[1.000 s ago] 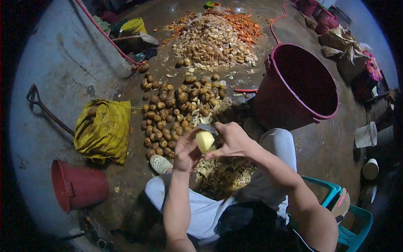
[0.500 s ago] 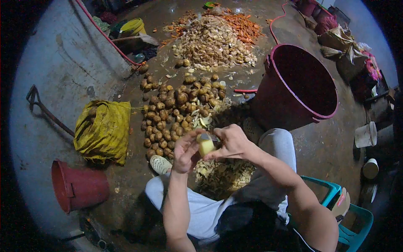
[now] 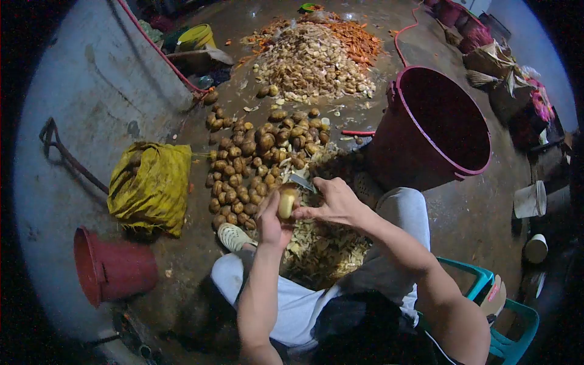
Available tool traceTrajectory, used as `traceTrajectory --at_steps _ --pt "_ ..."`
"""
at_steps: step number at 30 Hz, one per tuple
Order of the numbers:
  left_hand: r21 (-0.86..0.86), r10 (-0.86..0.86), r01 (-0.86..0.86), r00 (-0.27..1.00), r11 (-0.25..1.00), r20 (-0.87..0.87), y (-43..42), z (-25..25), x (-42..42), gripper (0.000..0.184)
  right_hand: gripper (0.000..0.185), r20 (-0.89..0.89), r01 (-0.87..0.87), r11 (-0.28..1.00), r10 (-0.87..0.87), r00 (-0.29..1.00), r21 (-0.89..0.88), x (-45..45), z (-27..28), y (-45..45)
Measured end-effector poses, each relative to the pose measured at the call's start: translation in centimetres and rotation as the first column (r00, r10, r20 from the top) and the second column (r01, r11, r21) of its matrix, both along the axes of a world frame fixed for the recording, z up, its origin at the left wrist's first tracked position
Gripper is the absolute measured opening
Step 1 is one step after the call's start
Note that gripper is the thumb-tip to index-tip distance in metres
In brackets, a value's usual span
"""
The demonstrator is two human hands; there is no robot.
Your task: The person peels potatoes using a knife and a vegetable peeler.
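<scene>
Peeling by hand, partway through: 1 potato (image 3: 286,205) lies between the 2 hands, above the seated person's lap, its lower part pale and bare and its upper part browner, possibly skin, though blur leaves this uncertain. Thin peelings (image 3: 322,255) cover the floor between the feet, evidence of work done; ahead, a broad spread of brown potatoes (image 3: 237,155) remains in its skins, suggesting much is left. The large tub (image 3: 395,143) stands beyond the right knee, its interior too dark to read. The left hand (image 3: 272,220) is partly closed, fingers curled about the potato's far side. The right hand (image 3: 334,199) is mostly closed on a flat grey peeling tool (image 3: 302,182), with its thumb extended to the potato's near edge; the tool lies just above the potato, and whether it touches cannot be told.
</scene>
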State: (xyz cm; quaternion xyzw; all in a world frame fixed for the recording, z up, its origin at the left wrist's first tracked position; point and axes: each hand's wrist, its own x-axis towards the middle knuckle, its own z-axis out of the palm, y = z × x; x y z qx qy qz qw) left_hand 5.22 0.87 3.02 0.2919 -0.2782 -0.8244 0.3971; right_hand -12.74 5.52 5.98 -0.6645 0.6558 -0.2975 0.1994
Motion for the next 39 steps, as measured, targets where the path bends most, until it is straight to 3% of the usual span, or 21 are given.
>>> traceTrajectory --at_steps 2,4,5,8,15,17,18,19,21,23,24,25,26,27,28,29,31,33,34,36,39 --pt "-0.023 0.047 -0.044 0.993 0.999 0.112 0.1 -0.2 -0.5 0.035 0.074 0.031 0.002 1.000 -0.003 1.000 0.024 0.3 -0.1 -0.1" --pt "-0.279 0.192 -0.133 0.962 0.951 0.197 0.3 -0.3 -1.1 0.033 0.074 0.080 -0.090 0.995 0.088 0.993 0.031 0.6 0.3 0.1" --pt "-0.262 0.174 -0.120 0.965 0.957 0.195 0.5 -0.3 -1.0 0.034 0.072 0.098 -0.127 0.987 0.117 0.988 0.098 0.7 0.5 0.2" --pt "-0.324 0.063 0.000 0.981 0.946 0.185 0.4 0.8 -0.5 0.035 0.071 0.213 -0.191 0.980 0.178 0.961 0.045 0.9 -0.2 0.4" --pt "-0.330 -0.023 0.086 0.982 0.940 0.189 0.3 -0.1 0.2 0.029 0.070 0.174 -0.245 0.969 0.237 0.956 0.027 1.1 0.8 0.7" --pt "-0.562 0.133 0.021 0.963 0.827 0.233 0.1 -0.9 0.1 0.025 0.070 0.064 -0.213 0.977 0.213 0.975 -0.010 1.0 0.1 0.8" --pt "-0.562 0.133 0.021 0.963 0.827 0.232 0.1 -1.3 0.0 0.025 0.070 -0.045 -0.187 0.981 0.185 0.982 -0.051 1.0 0.0 0.8" --pt "-0.718 0.311 0.012 0.896 0.696 0.316 0.2 -1.7 -0.3 0.025 0.070 -0.046 -0.188 0.981 0.186 0.982 -0.051 1.0 0.0 0.9" --pt "-0.843 0.494 0.038 0.796 0.536 0.350 0.8 -2.2 -0.9 0.026 0.073 -0.226 -0.077 0.992 0.052 0.973 -0.103 1.1 0.2 0.9" --pt "-0.411 0.463 -0.399 0.884 0.820 0.065 1.8 -2.5 -1.9 0.021 0.071 -0.241 -0.072 0.984 0.032 0.970 -0.162 1.5 0.0 0.9" --pt "-0.411 0.463 -0.399 0.884 0.820 0.065 1.8 -2.1 -2.2 0.021 0.070 -0.254 -0.067 0.973 0.009 0.967 -0.219 1.6 -0.1 0.9" --pt "-0.287 0.454 -0.422 0.889 0.860 0.054 1.8 -1.5 -2.5 0.023 0.070 -0.254 -0.067 0.974 0.010 0.967 -0.218 1.6 -0.2 0.9" --pt "-0.159 0.447 -0.436 0.893 0.886 0.042 1.8 -1.1 -2.6 0.026 0.068 -0.196 -0.081 0.978 0.043 0.980 -0.190 1.6 -0.2 0.8" --pt "-0.160 0.449 -0.437 0.893 0.885 0.043 1.3 -1.7 -1.9 0.026 0.066 -0.135 -0.097 0.982 0.075 0.988 -0.163 1.7 -0.2 0.7" --pt "0.050 0.231 -0.227 0.966 0.973 -0.114 0.3 -2.4 -0.8 0.029 0.066 -0.136 -0.098 0.982 0.075 0.988 -0.164 1.6 -0.4 0.6" --pt "0.214 0.031 0.037 0.951 0.976 -0.307 -0.2 -3.2 -0.1 0.032 0.063 0.038 -0.067 0.994 0.071 0.997 -0.088 1.5 -0.5 0.6" --pt "0.269 0.042 0.029 0.966 0.963 -0.257 0.1 -0.8 -0.5 0.037 0.055 0.311 -0.050 0.999 0.050 0.949 -0.008 1.5 0.8 0.7" --pt "0.471 0.156 -0.071 0.977 0.879 -0.142 0.4 3.0 -1.6 0.050 0.055 0.357 -0.050 0.998 0.034 0.933 0.034 0.9 0.0 0.5" --pt "0.470 0.157 -0.074 0.978 0.880 -0.140 0.3 2.3 -1.2 0.050 0.055 0.400 -0.040 0.996 0.005 0.916 0.080 0.7 -0.6 0.4" --pt "0.238 -0.086 0.208 0.895 0.949 -0.438 0.0 1.0 -0.4 0.054 0.056 0.476 -0.013 0.998 -0.019 0.879 0.064 0.6 -1.4 0.5" --pt "0.315 0.003 0.105 0.946 0.943 -0.325 0.6 1.3 -0.8 0.055 0.056 0.451 -0.017 0.993 -0.038 0.892 0.117 0.0 -1.5 0.5"
